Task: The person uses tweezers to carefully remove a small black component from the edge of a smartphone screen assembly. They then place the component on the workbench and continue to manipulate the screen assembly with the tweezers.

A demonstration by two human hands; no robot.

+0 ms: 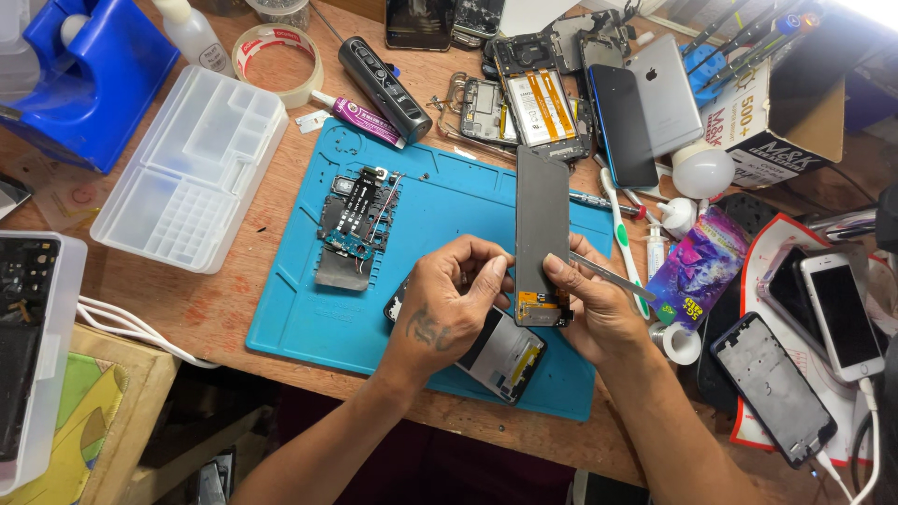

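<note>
Left hand (447, 304): we see our grip closed, thumb and fingers pinching the near left edge of the screen panel (542, 224).
Right hand (591, 304): our grip is closed on the panel's near right edge, with metal tweezers (613, 278) held alongside, pointing right.
Screen panel: held upright between both hands above the blue mat (309, 309), its orange flex end nearest us.
Phone frame (502, 355): lies on the mat just under our hands.
Circuit board (358, 220): farther left on the mat.
Bench (210, 309): at the far edge, a silver phone (664, 93) and a tape roll (278, 61).
</note>
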